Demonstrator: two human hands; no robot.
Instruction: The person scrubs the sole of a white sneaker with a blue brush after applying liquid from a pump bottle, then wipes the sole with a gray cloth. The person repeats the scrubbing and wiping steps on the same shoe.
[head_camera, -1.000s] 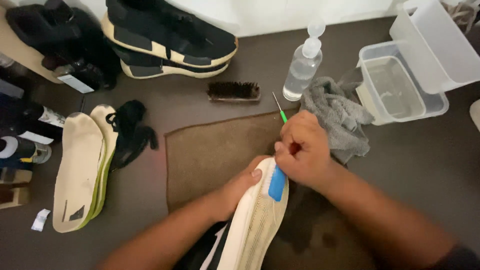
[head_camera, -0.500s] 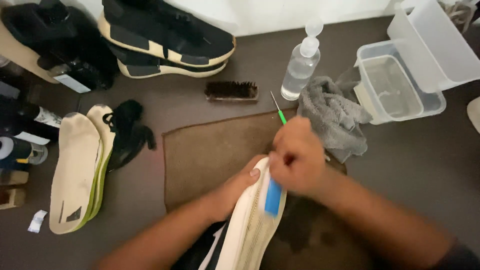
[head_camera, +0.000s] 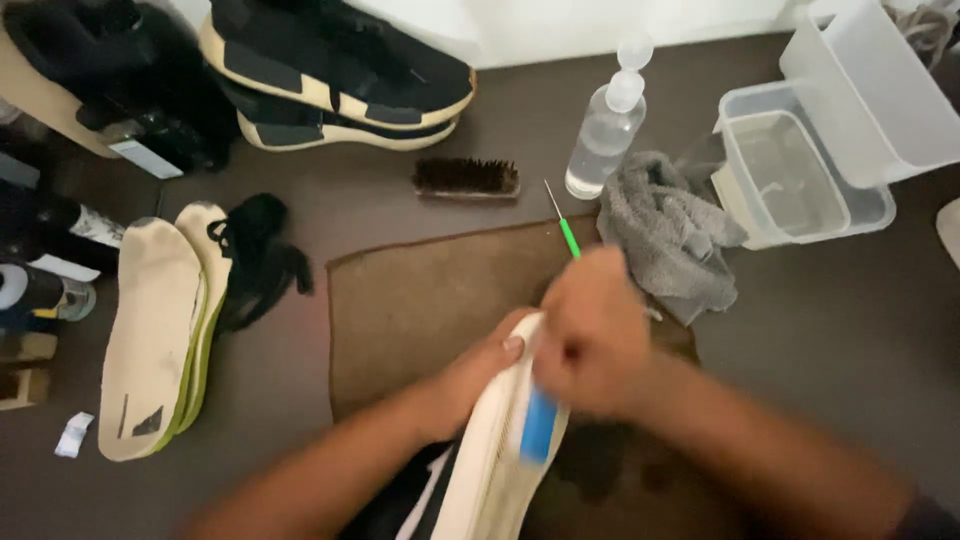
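A shoe with a cream sole (head_camera: 490, 460) lies sole-up over a brown towel (head_camera: 420, 300). My left hand (head_camera: 470, 375) grips the shoe's toe end from the left. My right hand (head_camera: 592, 335) is closed around a thin green-handled tool (head_camera: 566, 232) whose metal tip points away from me, and presses against the sole; the hand is blurred. A blue patch shows on the sole just below that hand.
Two cream insoles (head_camera: 150, 335) and black laces (head_camera: 255, 260) lie left. Black shoes (head_camera: 330, 70) sit at the back, with a wooden brush (head_camera: 466, 178), a clear spray bottle (head_camera: 605, 130), a grey cloth (head_camera: 665, 230) and clear plastic tubs (head_camera: 800, 175) at right.
My right hand has slid a little down and toward me along the sole, rubbing with the tool. My left hand keeps its hold on the shoe.
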